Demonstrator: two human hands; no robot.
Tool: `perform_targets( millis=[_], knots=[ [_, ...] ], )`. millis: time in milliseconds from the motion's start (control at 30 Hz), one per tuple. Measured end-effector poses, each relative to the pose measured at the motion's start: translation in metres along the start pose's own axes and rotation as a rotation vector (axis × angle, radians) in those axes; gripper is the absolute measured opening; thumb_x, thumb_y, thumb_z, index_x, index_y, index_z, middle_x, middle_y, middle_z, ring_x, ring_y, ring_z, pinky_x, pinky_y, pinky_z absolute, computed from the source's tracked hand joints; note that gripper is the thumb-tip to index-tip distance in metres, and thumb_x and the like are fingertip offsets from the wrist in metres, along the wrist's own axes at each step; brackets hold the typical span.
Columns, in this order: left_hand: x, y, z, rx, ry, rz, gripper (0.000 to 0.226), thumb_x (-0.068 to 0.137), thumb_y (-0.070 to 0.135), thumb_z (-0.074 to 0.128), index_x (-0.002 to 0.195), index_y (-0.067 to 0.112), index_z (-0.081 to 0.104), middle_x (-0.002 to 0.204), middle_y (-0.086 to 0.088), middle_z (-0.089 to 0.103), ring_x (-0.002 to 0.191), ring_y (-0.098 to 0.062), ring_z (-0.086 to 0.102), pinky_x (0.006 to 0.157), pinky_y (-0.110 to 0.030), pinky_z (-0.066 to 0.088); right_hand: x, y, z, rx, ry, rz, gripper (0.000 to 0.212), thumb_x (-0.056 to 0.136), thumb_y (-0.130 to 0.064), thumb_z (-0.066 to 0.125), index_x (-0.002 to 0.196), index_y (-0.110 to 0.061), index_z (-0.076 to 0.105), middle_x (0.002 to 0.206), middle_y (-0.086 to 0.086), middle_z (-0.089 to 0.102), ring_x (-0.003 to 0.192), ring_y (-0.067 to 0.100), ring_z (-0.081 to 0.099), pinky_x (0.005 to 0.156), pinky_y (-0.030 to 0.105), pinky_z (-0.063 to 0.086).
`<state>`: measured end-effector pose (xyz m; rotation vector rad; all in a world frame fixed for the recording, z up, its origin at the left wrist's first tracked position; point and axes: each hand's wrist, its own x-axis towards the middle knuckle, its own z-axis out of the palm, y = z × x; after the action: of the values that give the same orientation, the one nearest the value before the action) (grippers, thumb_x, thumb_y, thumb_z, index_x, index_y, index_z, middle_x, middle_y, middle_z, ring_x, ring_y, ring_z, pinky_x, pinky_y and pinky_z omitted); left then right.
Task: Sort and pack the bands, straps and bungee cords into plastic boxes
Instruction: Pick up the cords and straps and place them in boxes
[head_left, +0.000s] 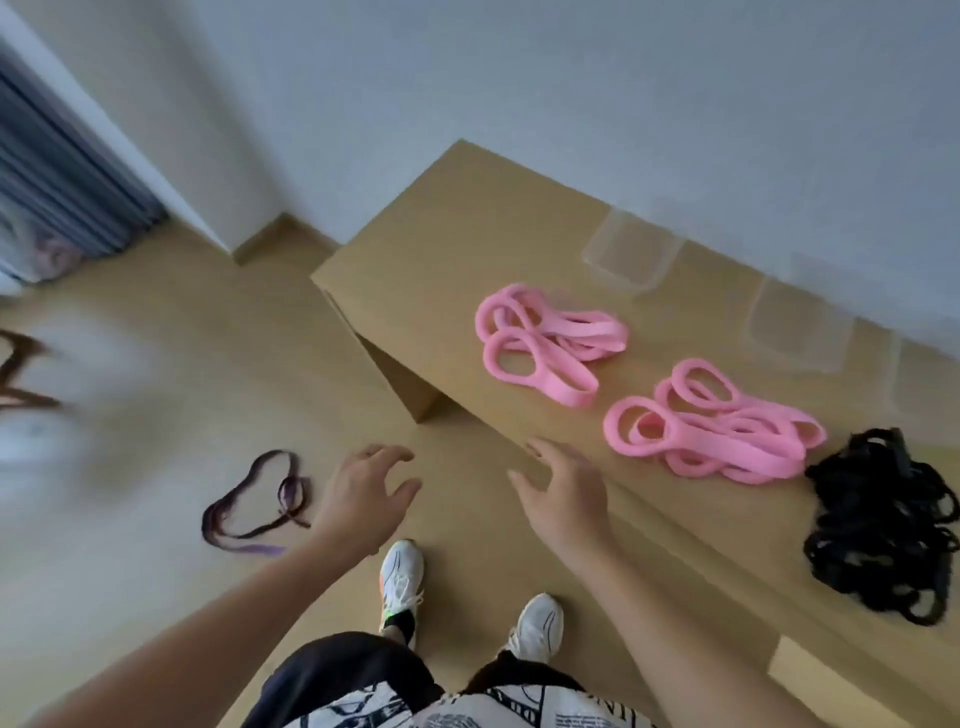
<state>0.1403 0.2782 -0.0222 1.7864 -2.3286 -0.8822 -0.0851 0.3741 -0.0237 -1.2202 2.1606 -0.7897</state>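
A cardboard box (441, 249) served as the worktop, carrying two piles of pink bands (545, 345), a heap of black cords (878, 525) and clear plastic boxes (631, 254). On the floor (156, 519) lay a purple strap (260, 501).

We are seeing two heaps of bright pink bands (550, 345) (717, 423) lying on tan cardboard boxes (441, 228), with a black tangle of cords (878, 525) by the near right edge. Clear plastic boxes (631, 254) are showing the tan through. Dark purple straps (260, 501) are lying on the pale wood floor (156, 415). We are wearing white shoes (402, 579) and black-and-white printed cloth (467, 712).
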Motion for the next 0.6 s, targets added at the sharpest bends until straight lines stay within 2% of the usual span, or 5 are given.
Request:
perform_targets(
  millis=[67, 167, 267, 367, 600],
  knots=[
    [-0.026, -0.048, -0.008, -0.003, 0.02, -0.132, 0.034, 0.086, 0.036, 0.075, 0.118, 0.028, 0.07, 0.119, 0.003, 0.066, 0.114, -0.02, 0.058, 0.09, -0.03, 0.039, -0.005, -0.017, 0.032, -0.062, -0.189, -0.043, 0.047, 0.085, -0.03, 0.076, 0.13, -0.017, 0.067, 0.127, 0.001, 0.067, 0.117, 0.019, 0.061, 0.101, 0.03, 0.045],
    [-0.062, -0.116, -0.019, -0.069, 0.051, -0.312, 0.034, 0.083, 0.031, 0.08, 0.114, 0.021, 0.073, 0.112, -0.002, 0.068, 0.096, -0.02, 0.064, 0.083, -0.031, 0.043, -0.014, -0.042, 0.074, -0.188, -0.402, -0.083, 0.052, 0.089, -0.041, 0.07, 0.137, -0.026, 0.06, 0.135, -0.003, 0.06, 0.124, 0.016, 0.056, 0.101, 0.028, 0.043],
    [-0.098, -0.182, -0.03, -0.132, 0.042, -0.453, 0.039, 0.086, 0.034, 0.076, 0.121, 0.021, 0.068, 0.118, -0.004, 0.065, 0.114, -0.026, 0.06, 0.095, -0.038, 0.047, -0.024, -0.069, 0.114, -0.276, -0.509, -0.114, 0.053, 0.091, -0.045, 0.067, 0.14, -0.03, 0.055, 0.139, -0.007, 0.055, 0.126, 0.015, 0.053, 0.1, 0.029, 0.045],
    [-0.133, -0.242, -0.044, -0.172, 0.057, -0.567, 0.043, 0.091, 0.041, 0.069, 0.129, 0.024, 0.063, 0.131, 0.0, 0.062, 0.123, -0.023, 0.056, 0.098, -0.033, 0.044, -0.034, -0.102, 0.156, -0.351, -0.576, -0.132, 0.054, 0.091, -0.045, 0.068, 0.14, -0.031, 0.054, 0.14, -0.009, 0.055, 0.125, 0.013, 0.053, 0.1, 0.03, 0.049],
    [-0.192, -0.369, -0.056, -0.363, 0.071, -0.824, 0.044, 0.096, 0.039, 0.065, 0.134, 0.02, 0.06, 0.131, -0.003, 0.063, 0.121, -0.023, 0.055, 0.101, -0.034, 0.043, -0.051, -0.179, 0.271, -0.61, -0.801, -0.24, 0.053, 0.094, -0.036, 0.068, 0.143, -0.023, 0.052, 0.139, -0.002, 0.055, 0.127, 0.015, 0.049, 0.106, 0.031, 0.045]
  ],
)
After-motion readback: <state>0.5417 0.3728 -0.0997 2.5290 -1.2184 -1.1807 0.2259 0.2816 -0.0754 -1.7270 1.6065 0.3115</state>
